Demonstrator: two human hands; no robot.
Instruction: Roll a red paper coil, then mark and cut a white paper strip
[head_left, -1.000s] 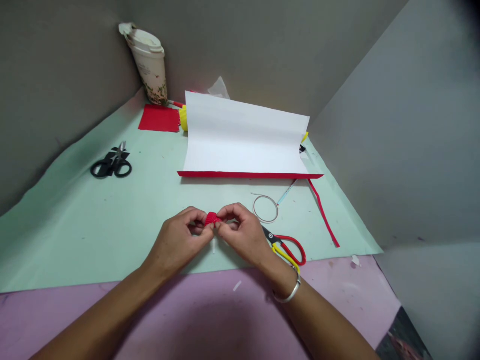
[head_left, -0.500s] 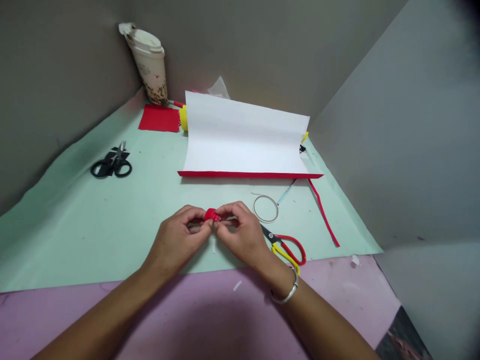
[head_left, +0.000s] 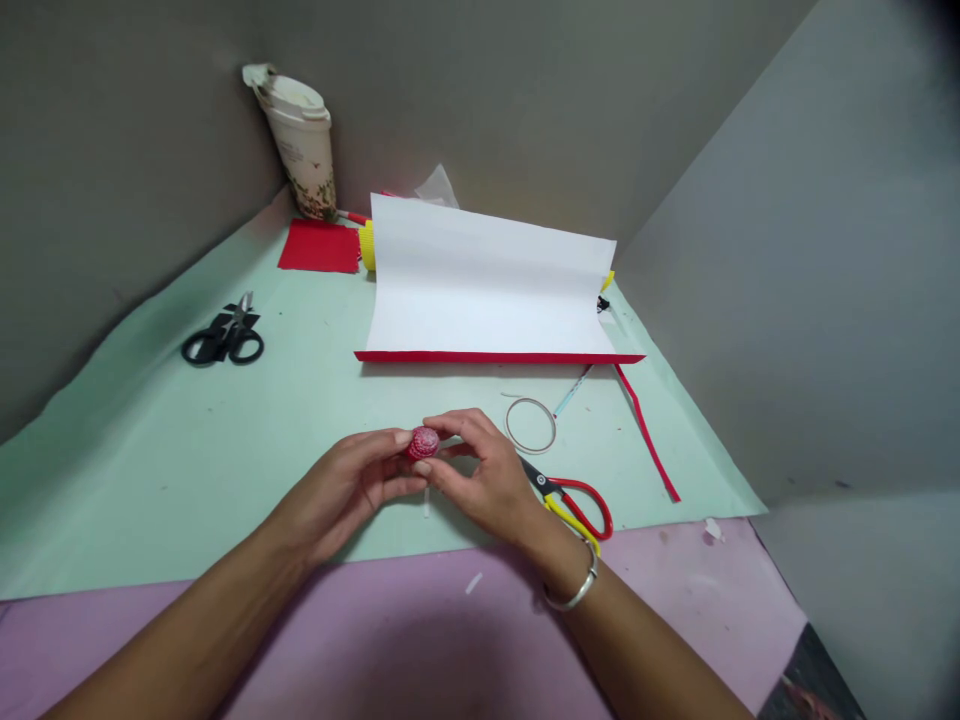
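I saw the left hand (head_left: pixel 349 490) and the right hand (head_left: pixel 486 478) half curled, the fingertips almost closed, pinching together a small red ribbed roll (head_left: pixel 424 443) above the pale green sheet (head_left: pixel 300 400) on the desk (head_left: pixel 360 640). Red-and-yellow-handled scissors (head_left: pixel 553 487) lay near the right hand; beyond was curved white paper (head_left: pixel 487 285).

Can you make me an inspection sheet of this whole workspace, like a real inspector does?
Surface: pale green sheet over a pink tabletop.
Job's things: small red piece, between both hands.
Clutter: black-handled scissors, red-and-yellow scissors, thin ring, red strip, curved white sheet with a red front edge, red rectangle.
Grippers: left grip and right grip both hold the small red piece.
Cables: nothing seen.
Surroundings: grey back wall, paler right wall, lidded cup in the far left corner.
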